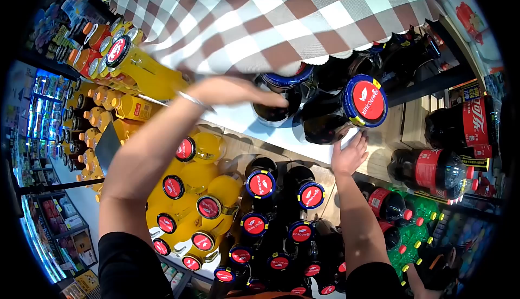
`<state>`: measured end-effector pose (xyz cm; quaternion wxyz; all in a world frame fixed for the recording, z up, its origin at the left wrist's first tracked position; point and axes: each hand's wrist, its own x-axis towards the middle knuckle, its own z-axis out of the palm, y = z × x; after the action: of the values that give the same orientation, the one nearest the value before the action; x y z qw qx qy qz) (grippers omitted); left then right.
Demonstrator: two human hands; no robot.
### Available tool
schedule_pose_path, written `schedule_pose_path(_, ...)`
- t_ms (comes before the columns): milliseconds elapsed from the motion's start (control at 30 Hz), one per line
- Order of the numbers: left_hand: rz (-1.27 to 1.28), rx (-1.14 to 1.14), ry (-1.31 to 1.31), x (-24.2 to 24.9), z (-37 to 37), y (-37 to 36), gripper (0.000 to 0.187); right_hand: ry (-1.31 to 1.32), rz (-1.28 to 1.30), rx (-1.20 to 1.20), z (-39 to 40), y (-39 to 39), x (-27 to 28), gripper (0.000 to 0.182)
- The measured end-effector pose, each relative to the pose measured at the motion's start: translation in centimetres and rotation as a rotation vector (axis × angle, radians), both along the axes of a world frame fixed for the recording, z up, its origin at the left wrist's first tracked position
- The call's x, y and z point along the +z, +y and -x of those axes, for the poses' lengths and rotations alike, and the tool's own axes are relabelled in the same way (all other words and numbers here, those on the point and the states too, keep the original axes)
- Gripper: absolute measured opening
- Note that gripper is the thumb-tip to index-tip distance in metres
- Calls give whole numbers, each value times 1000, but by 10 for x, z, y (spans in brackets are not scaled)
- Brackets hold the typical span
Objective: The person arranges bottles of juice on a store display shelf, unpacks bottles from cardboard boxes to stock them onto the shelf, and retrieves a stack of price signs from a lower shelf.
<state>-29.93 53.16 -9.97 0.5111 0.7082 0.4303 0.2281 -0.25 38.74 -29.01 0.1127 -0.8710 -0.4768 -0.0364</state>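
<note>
My left hand (241,90), smeared by motion, stretches in under the hem of a brown-and-white checked cloth (260,12). Its fingers point right and overlap a dark bottle (273,107) with a blue-rimmed cap. My right hand (350,154) has its fingers extended at the white shelf edge, right beside the lower part of another dark bottle (324,117). That bottle's large red cap (366,101) with a blue rim faces me. More dark bottles (338,74) stand behind these two, partly hidden by the cloth.
Below the white shelf (260,128) stand rows of orange-yellow bottles (208,207) and dark bottles (279,245). Cola bottles (433,169) and green bottles (420,234) are at right. A tall yellow bottle (146,71) stands near my left forearm. At bottom right, another person's arm (416,281) shows.
</note>
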Motion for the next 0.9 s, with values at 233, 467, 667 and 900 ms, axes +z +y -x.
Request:
schedule_pose_path(233,-49,196,-321,-19,-34,-11,53,12,-13,-6,-3,0,-5,70)
schedule_pose_path(467,-260,325,-233,-31,-8,54,52,51,-27,5,-2,-1,-4,73)
schedule_pose_path(667,-551,516,-95,-45,7,111,53,53,26,-8,-3,0,-3,76)
schedule_pose_path(900,-735,709,-46,-57,-1,159,63,71,51,-8,-3,1,-1,77)
